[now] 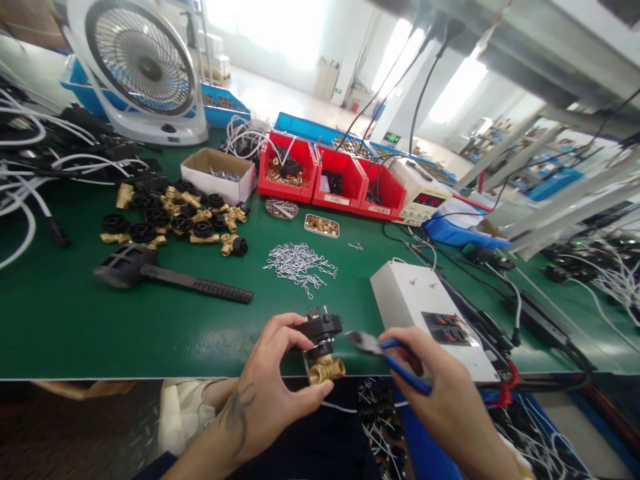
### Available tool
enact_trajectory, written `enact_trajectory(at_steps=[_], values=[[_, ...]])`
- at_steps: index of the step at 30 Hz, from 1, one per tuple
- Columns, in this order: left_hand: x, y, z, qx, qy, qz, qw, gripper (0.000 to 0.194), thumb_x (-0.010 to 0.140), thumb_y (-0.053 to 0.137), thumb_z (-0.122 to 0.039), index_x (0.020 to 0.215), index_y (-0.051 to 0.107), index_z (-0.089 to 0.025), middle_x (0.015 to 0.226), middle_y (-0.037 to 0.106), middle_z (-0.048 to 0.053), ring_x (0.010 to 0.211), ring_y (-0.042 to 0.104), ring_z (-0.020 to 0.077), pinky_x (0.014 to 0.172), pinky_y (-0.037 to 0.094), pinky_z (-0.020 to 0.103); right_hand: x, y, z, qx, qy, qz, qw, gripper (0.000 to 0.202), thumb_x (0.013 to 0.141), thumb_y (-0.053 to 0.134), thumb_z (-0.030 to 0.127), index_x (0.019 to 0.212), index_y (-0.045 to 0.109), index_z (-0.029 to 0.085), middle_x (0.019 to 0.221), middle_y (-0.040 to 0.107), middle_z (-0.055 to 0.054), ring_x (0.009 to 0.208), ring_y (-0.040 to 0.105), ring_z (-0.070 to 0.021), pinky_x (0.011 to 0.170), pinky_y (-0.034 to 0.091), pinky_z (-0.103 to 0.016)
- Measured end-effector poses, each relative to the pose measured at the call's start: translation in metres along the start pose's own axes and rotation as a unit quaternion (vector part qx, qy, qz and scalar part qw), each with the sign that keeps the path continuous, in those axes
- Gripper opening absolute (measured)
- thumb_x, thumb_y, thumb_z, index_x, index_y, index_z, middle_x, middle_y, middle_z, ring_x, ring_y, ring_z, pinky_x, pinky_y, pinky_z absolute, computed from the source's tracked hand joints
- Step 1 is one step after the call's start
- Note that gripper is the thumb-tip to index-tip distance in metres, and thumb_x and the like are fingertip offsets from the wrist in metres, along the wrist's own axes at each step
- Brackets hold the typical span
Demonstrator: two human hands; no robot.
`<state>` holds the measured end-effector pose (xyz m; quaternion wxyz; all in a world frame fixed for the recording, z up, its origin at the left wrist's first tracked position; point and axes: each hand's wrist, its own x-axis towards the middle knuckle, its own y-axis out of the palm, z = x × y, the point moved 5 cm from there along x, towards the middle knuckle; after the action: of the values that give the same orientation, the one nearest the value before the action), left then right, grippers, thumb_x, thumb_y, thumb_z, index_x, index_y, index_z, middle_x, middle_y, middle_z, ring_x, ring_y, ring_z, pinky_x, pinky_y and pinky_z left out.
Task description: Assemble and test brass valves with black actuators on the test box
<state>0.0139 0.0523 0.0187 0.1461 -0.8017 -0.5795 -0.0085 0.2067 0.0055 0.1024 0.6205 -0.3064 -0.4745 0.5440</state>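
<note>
- Several brass fittings (183, 222) with black caps crowd the left of the green table (60, 327), and a black hammer (173, 275) lies in front of them, well apart from both hands.
- Now the left hand (280, 380): it's pinching a valve (326, 370), thumb under the brass body, fingers up at the black top. A slack thumb could let it slip.
- Just beyond sits a loose pile of metal clips (299, 261); a careless knuckle could scatter them.
- And the valve itself, black top uppermost, is held at the table's near edge, so a dropped one could go over the side.
- Close on its right come the pliers (407, 373), tips blurred, apart from the valve. Thin wires show on that black top; a hasty stab could nick them.
- Right hand (440, 380) curls around the blue handles; how hard it squeezes, I can't tell.
- Behind it stands a white box (405, 300) with switches; a swinging elbow might knock it.
</note>
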Motion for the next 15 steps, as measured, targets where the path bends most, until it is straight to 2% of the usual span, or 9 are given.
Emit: enact_trajectory(at_steps=[2, 3, 4, 5, 8, 9, 12, 13, 15], values=[[0.000, 0.000, -0.001, 0.000, 0.007, -0.007, 1.000, 0.029, 0.070, 0.072, -0.018, 0.092, 0.054, -0.026, 0.124, 0.051, 0.004, 0.116, 0.054, 0.0257, 0.100, 0.045, 0.050, -0.001, -0.015, -0.002, 0.012, 0.037, -0.117, 0.992, 0.011, 0.089, 0.052, 0.018, 0.095, 0.059, 0.024, 0.082, 0.068, -0.001, 0.069, 0.066, -0.0152, 0.060, 0.051, -0.023], [0.000, 0.000, -0.001, 0.001, 0.009, -0.011, 1.000, 0.029, 0.070, 0.072, -0.018, 0.092, 0.054, -0.025, 0.124, 0.052, 0.004, 0.116, 0.054, 0.0257, 0.100, 0.046, 0.050, -0.002, -0.018, -0.002, 0.011, 0.044, -0.149, 0.988, 0.011, 0.089, 0.052, 0.017, 0.095, 0.058, 0.024, 0.081, 0.067, -0.001, 0.067, 0.066, -0.0148, 0.060, 0.051, -0.023], [0.000, 0.000, -0.002, 0.003, 0.010, -0.012, 1.000, 0.029, 0.069, 0.072, -0.018, 0.091, 0.054, -0.025, 0.124, 0.052, 0.004, 0.115, 0.055, 0.0260, 0.099, 0.046, 0.050, -0.001, -0.017, -0.001, 0.006, 0.040, -0.140, 0.989, 0.012, 0.087, 0.051, 0.015, 0.094, 0.057, 0.023, 0.078, 0.067, 0.000, 0.065, 0.065, -0.0147, 0.059, 0.051, -0.023], [0.001, 0.000, -0.002, 0.006, 0.010, -0.010, 1.000, 0.029, 0.069, 0.073, -0.018, 0.091, 0.055, -0.025, 0.123, 0.052, 0.005, 0.115, 0.055, 0.0264, 0.099, 0.046, 0.050, 0.001, -0.011, 0.001, -0.005, 0.026, -0.098, 0.995, 0.014, 0.085, 0.050, 0.013, 0.092, 0.058, 0.023, 0.074, 0.066, 0.000, 0.061, 0.064, -0.0149, 0.056, 0.050, -0.024], [0.001, 0.000, -0.002, 0.011, 0.010, -0.007, 1.000, 0.029, 0.068, 0.072, -0.018, 0.090, 0.054, -0.024, 0.122, 0.052, 0.005, 0.115, 0.054, 0.0269, 0.099, 0.046, 0.051, 0.003, 0.009, 0.007, -0.037, -0.024, 0.069, 0.997, 0.019, 0.080, 0.048, 0.011, 0.087, 0.061, 0.022, 0.068, 0.064, 0.000, 0.055, 0.062, -0.0164, 0.051, 0.047, -0.026], [0.001, 0.000, -0.001, 0.010, 0.011, -0.008, 1.000, 0.029, 0.068, 0.072, -0.018, 0.090, 0.054, -0.025, 0.122, 0.052, 0.005, 0.115, 0.055, 0.0266, 0.099, 0.046, 0.050, 0.003, 0.008, 0.006, -0.037, -0.020, 0.069, 0.997, 0.018, 0.082, 0.047, 0.012, 0.088, 0.061, 0.022, 0.070, 0.065, -0.001, 0.057, 0.062, -0.0167, 0.052, 0.047, -0.026], [0.000, 0.000, -0.001, 0.008, 0.018, -0.014, 1.000, 0.029, 0.069, 0.071, -0.018, 0.090, 0.054, -0.025, 0.123, 0.052, 0.004, 0.114, 0.055, 0.0260, 0.098, 0.047, 0.050, 0.002, -0.008, 0.001, -0.003, 0.021, -0.071, 0.997, 0.016, 0.086, 0.048, 0.015, 0.095, 0.058, 0.023, 0.080, 0.067, -0.002, 0.066, 0.064, -0.0161, 0.058, 0.049, -0.025], [0.000, 0.001, -0.001, 0.009, 0.020, -0.013, 1.000, 0.029, 0.069, 0.072, -0.018, 0.090, 0.054, -0.025, 0.122, 0.052, 0.005, 0.114, 0.055, 0.0264, 0.098, 0.047, 0.050, 0.002, -0.010, 0.000, 0.000, 0.026, -0.089, 0.996, 0.017, 0.085, 0.049, 0.014, 0.095, 0.057, 0.024, 0.079, 0.066, -0.001, 0.066, 0.064, -0.0156, 0.058, 0.049, -0.024], [0.000, 0.001, -0.001, 0.014, 0.022, -0.016, 1.000, 0.029, 0.068, 0.072, -0.017, 0.089, 0.054, -0.025, 0.121, 0.052, 0.005, 0.114, 0.055, 0.0273, 0.098, 0.047, 0.052, 0.003, -0.002, 0.000, -0.023, 0.007, -0.024, 0.999, 0.019, 0.080, 0.049, 0.010, 0.090, 0.057, 0.024, 0.073, 0.064, 0.000, 0.058, 0.061, -0.0153, 0.054, 0.045, -0.025]])
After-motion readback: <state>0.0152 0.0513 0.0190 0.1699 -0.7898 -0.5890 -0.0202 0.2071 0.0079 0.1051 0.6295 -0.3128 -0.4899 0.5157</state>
